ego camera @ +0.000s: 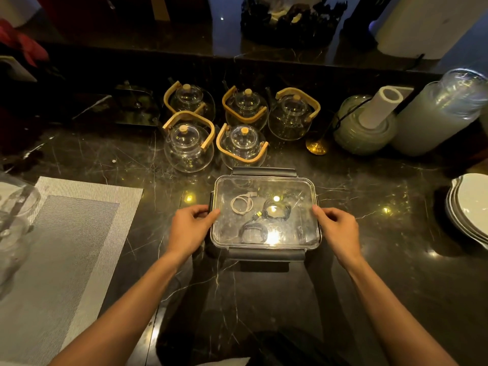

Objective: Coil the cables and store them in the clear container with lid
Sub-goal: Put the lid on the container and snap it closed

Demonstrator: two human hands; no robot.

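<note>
A clear rectangular container [303,233] sits on the dark marble counter with its clear lid on top; dark latch flaps stick out at its near and far sides. Inside lie a coiled white cable [241,204], a coiled black cable with a yellow plug [277,211], and a third dark coil [250,231]. My left hand [190,225] grips the container's left edge, thumb on the lid. My right hand [338,228] grips the right edge the same way.
Several glass teapots with bamboo handles [188,143] stand just behind the container. A grey woven placemat [66,233] lies at left, glassware at far left. White plates [470,204] are stacked at right; a paper roll and cup stacks stand at back right.
</note>
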